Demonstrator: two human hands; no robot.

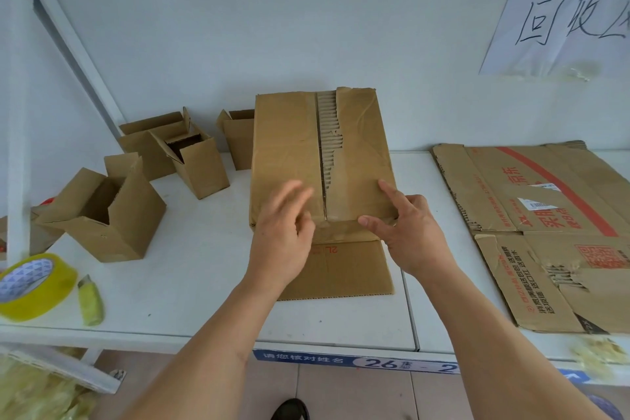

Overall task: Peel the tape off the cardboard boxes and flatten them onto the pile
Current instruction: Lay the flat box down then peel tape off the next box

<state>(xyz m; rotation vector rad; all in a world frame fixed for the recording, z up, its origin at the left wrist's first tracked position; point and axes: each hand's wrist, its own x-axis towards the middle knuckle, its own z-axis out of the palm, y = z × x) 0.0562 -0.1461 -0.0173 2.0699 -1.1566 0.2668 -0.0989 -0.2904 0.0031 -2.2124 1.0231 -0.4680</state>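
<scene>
Bright, even, diffuse lighting; soft faint shadows; motion blur on left hand (284,218); wide-angle bending toward edges.

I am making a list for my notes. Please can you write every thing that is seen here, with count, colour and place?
Large box: 1, brown, table centre, top paper torn.
Small open boxes: 4, brown, table left.
Flattened cardboard pile: 1, brown with red print, table right.
Tape roll: 1, yellow, table's left edge.
Utility knife: 1, yellow-green, beside the roll.
Paper sign: 1, white, wall upper right.
Table: 1, white.
Left hand: on the large box's near edge.
Right hand: touching its near right corner.
</scene>
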